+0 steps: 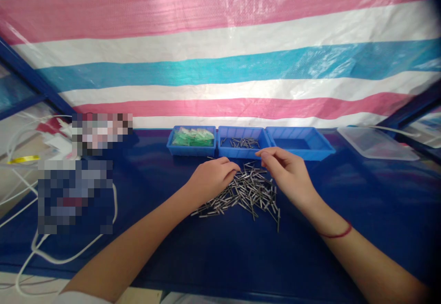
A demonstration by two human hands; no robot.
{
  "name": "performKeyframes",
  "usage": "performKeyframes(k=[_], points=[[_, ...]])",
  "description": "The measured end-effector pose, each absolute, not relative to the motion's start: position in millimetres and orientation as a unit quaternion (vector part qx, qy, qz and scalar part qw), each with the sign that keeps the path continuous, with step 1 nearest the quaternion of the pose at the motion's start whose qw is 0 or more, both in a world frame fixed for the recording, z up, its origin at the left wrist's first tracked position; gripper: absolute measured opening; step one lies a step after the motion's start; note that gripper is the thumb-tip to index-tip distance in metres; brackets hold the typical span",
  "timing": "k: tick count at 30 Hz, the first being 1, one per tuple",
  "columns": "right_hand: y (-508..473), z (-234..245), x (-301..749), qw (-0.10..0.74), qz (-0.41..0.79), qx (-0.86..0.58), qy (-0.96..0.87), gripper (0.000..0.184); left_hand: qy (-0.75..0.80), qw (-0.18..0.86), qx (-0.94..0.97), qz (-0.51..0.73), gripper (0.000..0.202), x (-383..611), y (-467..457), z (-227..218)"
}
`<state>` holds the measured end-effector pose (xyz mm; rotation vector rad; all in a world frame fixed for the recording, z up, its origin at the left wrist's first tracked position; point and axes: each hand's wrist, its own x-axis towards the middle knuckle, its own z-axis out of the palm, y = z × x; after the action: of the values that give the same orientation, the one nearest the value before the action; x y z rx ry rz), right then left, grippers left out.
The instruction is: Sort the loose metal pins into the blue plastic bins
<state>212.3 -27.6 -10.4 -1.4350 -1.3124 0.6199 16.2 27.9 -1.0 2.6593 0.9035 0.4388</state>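
The left hand (212, 177) lies knuckles-up on the dark blue table (206, 253), its fingers curled loosely inward with the tips bunched together at the 10 o'clock edge of the pile of small metal pins (246, 194); whether a pin is caught between them cannot be told. The right hand (287, 173) rests at the pile's 2 o'clock edge, thumb and forefinger drawn together at the tip as if nipping something thin, the other fingers bent beneath; what sits in that pinch is too small to make out. A thin red cord (336, 234) circles the right wrist. The pins are short, slim, grey rods, strewn criss-cross in a loose heap between and just below the two hands, with a few strays trailing off toward 7 and 5 o'clock. At 12 o'clock from the heap stand three blue trays in a row, touching: the left tray (175, 149) holds green pieces, the middle tray (225, 152) a scatter of the same pins, the right tray (322, 150) shows only its floor. A clear plastic lid (377, 145) lies at 2 o'clock, white cables (51, 256) at 8 o'clock.
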Motion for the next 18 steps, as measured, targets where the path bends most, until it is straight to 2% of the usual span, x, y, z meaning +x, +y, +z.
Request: performKeyframes(k=[5, 11, 15, 18], points=[[-30.1, -8.7, 209.1, 0.508, 0.235, -0.594, -0.578, 0.026, 0.316, 0.062, 0.944, 0.070, 0.026, 38.0, 38.3, 6.6], [-29.1, -12.4, 210.2, 0.483, 0.236, -0.591, -0.601, 0.026, 0.326, 0.033, 0.944, 0.025, 0.019, 44.2, 43.0, 6.2], [-30.1, -15.0, 208.9, 0.457, 0.231, -0.594, -0.620, 0.026, 0.340, 0.028, 0.939, 0.050, 0.022, 34.8, 37.8, 10.1], [-32.5, -17.5, 203.8, 0.433, 0.225, -0.601, -0.633, 0.025, 0.352, 0.083, 0.923, 0.129, 0.021, 24.1, 29.1, 10.4]])
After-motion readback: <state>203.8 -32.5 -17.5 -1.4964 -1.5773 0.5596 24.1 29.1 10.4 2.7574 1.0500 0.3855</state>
